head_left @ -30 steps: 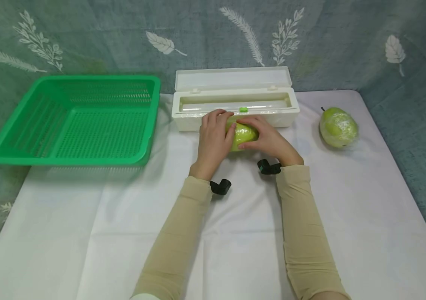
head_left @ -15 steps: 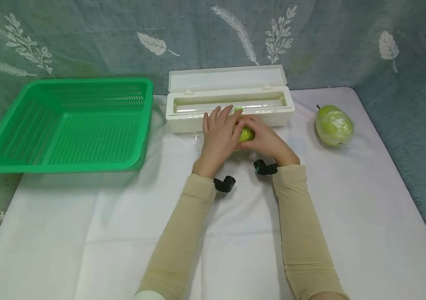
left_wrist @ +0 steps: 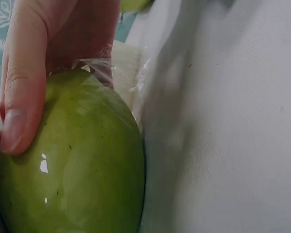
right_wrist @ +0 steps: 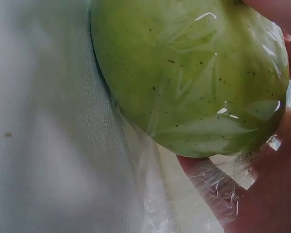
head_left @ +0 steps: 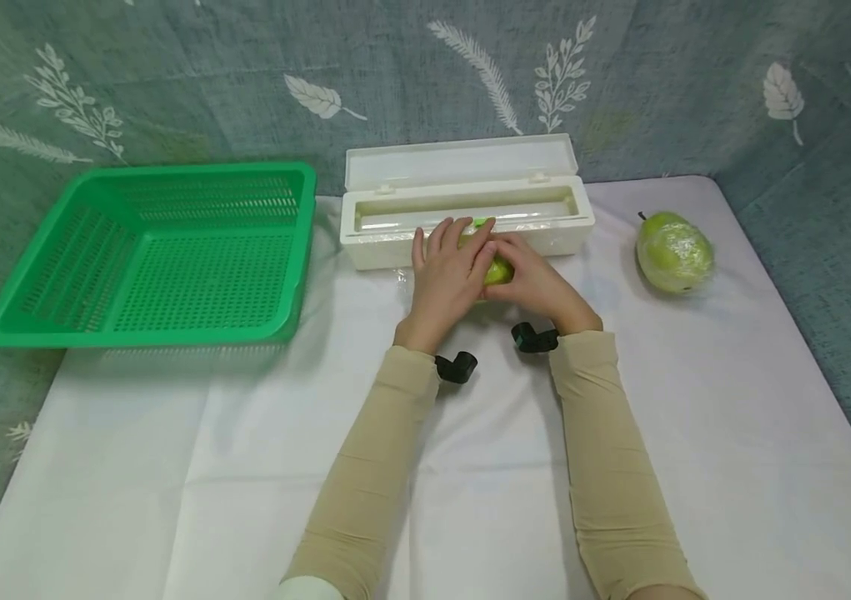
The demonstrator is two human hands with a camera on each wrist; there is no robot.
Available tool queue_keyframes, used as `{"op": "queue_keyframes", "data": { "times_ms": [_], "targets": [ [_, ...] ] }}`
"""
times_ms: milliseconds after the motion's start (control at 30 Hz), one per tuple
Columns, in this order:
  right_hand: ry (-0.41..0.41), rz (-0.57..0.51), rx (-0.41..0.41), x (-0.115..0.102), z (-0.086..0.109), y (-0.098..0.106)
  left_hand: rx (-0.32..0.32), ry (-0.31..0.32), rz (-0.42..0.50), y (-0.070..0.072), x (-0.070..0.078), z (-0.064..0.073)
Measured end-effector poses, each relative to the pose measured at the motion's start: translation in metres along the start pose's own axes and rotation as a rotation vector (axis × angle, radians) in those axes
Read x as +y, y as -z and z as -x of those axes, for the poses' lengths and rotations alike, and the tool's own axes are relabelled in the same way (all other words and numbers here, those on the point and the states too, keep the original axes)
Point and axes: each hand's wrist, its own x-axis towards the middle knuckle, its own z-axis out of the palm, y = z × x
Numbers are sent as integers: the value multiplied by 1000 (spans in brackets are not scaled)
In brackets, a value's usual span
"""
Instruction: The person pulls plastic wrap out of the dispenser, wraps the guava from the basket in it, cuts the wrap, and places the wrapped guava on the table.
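Note:
In the head view, a green pear (head_left: 498,272) sits just in front of the open cling film box (head_left: 376,251), mostly hidden by both hands. My left hand (head_left: 443,283) curves over its left side and top. My right hand (head_left: 538,283) grips its right side, and the right thumb (left_wrist: 19,114) presses along the skin in the left wrist view. Clear cling film (right_wrist: 218,189) lies taut and shiny over the pear and bunches by the left hand's fingers in the right wrist view. More film shows low beside the left hand in the head view.
A wrapped pear (head_left: 675,252) lies at the right on the white-covered table (head_left: 493,483). The green plastic basket (head_left: 147,340) stands at the left. The box's lid (head_left: 463,161) is raised towards the patterned cloth backdrop, with a green slider (head_left: 479,222) at its front edge.
My left hand has slid right and further over the pear, covering more of it. Loose film now shows to its left. My right hand stays around the pear. The head view shifts slightly.

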Motion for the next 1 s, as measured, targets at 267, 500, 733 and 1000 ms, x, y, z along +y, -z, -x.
{"op": "queue_keyframes", "data": {
  "times_ms": [267,500,733,1000],
  "targets": [
    [18,-10,-3,2,-1,-2,28,56,-40,-3,3,-2],
    [29,-7,1,2,0,0,53,51,-54,-5,3,-2],
    [32,-11,7,0,0,0,57,58,-62,-4,-1,-4],
    [14,-48,3,1,1,-1,134,44,-32,-2,-6,-3]
  ]
}}
